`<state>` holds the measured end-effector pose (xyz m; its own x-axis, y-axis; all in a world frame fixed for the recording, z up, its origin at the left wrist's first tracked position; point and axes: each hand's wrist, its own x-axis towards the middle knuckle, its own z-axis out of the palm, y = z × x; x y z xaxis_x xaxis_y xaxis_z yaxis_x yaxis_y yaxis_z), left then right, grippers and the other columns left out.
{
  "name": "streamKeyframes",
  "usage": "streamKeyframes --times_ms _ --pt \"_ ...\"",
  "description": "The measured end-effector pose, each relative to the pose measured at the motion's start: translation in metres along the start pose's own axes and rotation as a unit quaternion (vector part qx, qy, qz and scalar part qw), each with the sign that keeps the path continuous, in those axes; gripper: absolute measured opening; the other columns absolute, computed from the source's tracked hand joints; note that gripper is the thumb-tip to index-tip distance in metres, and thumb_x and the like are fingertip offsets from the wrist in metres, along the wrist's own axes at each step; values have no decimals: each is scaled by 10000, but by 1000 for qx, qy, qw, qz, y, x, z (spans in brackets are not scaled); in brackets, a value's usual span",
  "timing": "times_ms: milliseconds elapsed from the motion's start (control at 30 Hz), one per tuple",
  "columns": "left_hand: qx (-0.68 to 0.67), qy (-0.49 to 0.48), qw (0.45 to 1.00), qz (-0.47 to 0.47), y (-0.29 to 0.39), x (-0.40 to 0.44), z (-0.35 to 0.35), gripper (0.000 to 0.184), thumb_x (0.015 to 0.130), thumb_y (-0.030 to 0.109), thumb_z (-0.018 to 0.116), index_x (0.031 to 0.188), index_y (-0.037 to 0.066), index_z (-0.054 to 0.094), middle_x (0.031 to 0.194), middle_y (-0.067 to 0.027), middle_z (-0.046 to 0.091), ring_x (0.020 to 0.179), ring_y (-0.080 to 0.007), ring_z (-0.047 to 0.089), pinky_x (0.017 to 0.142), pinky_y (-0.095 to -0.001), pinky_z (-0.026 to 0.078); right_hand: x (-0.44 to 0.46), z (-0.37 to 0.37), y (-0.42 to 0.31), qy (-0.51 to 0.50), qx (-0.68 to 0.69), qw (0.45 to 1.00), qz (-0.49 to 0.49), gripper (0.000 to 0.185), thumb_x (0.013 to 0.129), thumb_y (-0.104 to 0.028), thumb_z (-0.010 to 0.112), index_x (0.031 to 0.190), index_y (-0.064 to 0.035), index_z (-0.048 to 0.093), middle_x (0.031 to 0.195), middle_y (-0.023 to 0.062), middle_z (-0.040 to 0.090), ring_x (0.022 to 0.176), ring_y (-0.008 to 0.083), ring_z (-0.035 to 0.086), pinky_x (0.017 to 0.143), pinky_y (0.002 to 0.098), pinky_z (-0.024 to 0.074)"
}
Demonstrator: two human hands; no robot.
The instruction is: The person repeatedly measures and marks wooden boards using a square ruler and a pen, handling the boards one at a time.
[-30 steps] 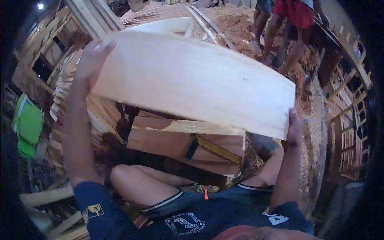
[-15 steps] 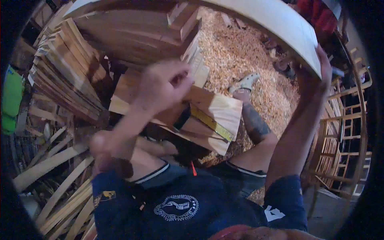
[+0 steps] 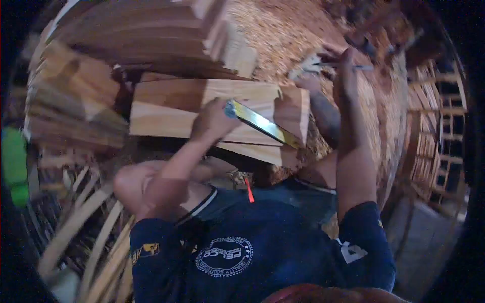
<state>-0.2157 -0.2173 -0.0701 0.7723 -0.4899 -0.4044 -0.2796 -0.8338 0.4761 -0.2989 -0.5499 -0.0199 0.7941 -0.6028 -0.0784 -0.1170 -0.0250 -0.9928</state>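
My left hand point(image 3: 212, 118) is closed around the end of a measuring tool with a yellow ruled blade point(image 3: 262, 122). Glare covers part of the blade, and I cannot tell whether it is a tape measure or a square. The blade slants over a pale wooden block point(image 3: 166, 113) before my knees. Beyond the block's right end, my right hand point(image 3: 344, 68) is raised with a thin grey stick like a pencil point(image 3: 362, 66) between its fingers. Blur hides how those fingers grip it.
Stacked boards point(image 3: 136, 35) rise behind the block, with more boards point(image 3: 70, 101) on the left. Wood shavings point(image 3: 273, 30) cover the floor around my foot in a pale clog point(image 3: 305, 66). Loose strips point(image 3: 76, 222) lie at lower left; wooden frames point(image 3: 429, 111) stand at right.
The long curved board that my right hand held overhead has left the top of the view. That hand has come down and inward. My left hand has taken hold of the measuring tool.
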Motion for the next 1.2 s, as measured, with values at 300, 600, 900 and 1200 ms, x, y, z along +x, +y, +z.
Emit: streamKeyframes --times_ms 300,600,900,1200 --pt "-418 53 907 6 59 -54 -35 306 780 93 761 1005 24 566 852 -66 648 774 -150 638 689 -293 511 -81 -101 117 110 151 953 238 895 953 -767 244 1274 -14 607 969 108 663 842 244 626 745 367 539" --pt "50 -87 940 326 82 -70 100 533 708 103 790 1208 105 603 1173 -124 605 1121 -345 578 953 -453 467 -76 -104 166 29 -26 982 185 851 950 -768 290 1144 -35 674 866 80 599 786 166 580 690 282 473" --pt "94 -22 898 429 68 -37 106 640 653 272 839 1264 223 655 1439 -139 509 1340 -366 466 1122 -550 311 -74 -100 172 36 3 983 178 819 950 -756 340 1109 -29 681 871 66 608 759 149 559 673 284 464" --pt "72 -99 867 483 65 -18 118 594 665 242 790 1243 174 670 1496 -85 502 1442 -333 382 1188 -570 199 -82 -95 150 -17 147 961 235 711 991 -689 336 1045 -42 624 829 74 632 697 180 610 621 297 509"
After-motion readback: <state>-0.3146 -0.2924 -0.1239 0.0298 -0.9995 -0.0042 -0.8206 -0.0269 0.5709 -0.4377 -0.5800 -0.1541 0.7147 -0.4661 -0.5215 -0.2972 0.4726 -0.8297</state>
